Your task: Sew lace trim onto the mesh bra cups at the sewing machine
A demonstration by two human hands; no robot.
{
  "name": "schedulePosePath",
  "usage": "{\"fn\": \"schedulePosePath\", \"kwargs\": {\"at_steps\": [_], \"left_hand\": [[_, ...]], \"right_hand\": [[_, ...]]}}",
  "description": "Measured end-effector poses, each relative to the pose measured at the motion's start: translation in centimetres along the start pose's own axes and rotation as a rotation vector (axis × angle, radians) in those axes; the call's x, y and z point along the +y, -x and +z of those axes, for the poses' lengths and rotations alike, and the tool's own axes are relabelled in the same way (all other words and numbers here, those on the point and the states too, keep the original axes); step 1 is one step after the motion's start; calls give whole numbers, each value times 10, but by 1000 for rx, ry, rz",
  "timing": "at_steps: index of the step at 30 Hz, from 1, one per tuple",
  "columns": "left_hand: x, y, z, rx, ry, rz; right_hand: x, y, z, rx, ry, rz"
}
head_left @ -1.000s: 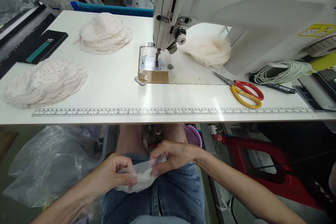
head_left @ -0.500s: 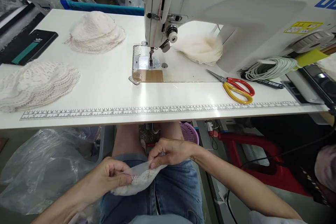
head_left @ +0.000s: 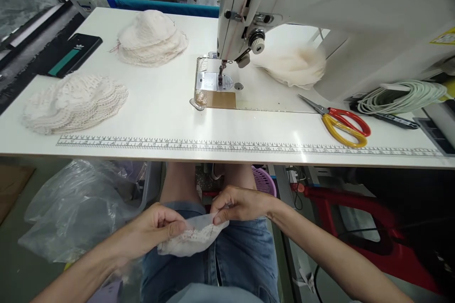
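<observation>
Over my lap, below the table edge, my left hand [head_left: 156, 229] and my right hand [head_left: 240, 204] both pinch a small white lace and mesh fabric piece [head_left: 194, 239]. The left hand grips its left side, the right hand pinches its upper right edge. The piece hangs slack between them above my blue jeans [head_left: 234, 260]. The white sewing machine [head_left: 320, 14] stands on the white table [head_left: 170, 118], with its needle plate [head_left: 213, 83] well above my hands.
Two stacks of white lace cups [head_left: 76, 102] [head_left: 151, 40] lie on the table's left; a third stack [head_left: 293, 68] sits behind the machine arm. Red and yellow scissors [head_left: 341, 123], a cord coil [head_left: 398, 97] and a phone [head_left: 69, 54] are on the table. Plastic bag [head_left: 78, 208] at left.
Both hands stay on the fabric piece in my lap, shifting their pinch slightly. The view has swung a little to the left since half a second ago.
</observation>
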State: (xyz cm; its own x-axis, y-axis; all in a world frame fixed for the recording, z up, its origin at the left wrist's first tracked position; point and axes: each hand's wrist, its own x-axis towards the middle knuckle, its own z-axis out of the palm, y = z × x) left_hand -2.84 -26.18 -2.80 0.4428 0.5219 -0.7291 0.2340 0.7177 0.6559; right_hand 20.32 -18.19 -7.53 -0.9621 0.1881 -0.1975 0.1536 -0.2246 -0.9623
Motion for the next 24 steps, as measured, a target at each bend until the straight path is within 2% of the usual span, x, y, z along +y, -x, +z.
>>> {"fn": "schedulePosePath", "kwargs": {"at_steps": [3,8,12,18,24], "left_hand": [[0,2,-2,-6,1,5],[0,3,-3,-48,13,-69],[0,2,-1,-3,-27,-77],[1,2,1,-19,-56,-77],[1,3,-2,62,-22,-108]], "right_hand": [[-2,2,-1,-16,-16,6],[-3,7,-3,3,-35,62],[-3,9,-3,-12,-7,60],[-5,-2,8,-1,-6,17],[-5,-8,10,45,-30,27]]}}
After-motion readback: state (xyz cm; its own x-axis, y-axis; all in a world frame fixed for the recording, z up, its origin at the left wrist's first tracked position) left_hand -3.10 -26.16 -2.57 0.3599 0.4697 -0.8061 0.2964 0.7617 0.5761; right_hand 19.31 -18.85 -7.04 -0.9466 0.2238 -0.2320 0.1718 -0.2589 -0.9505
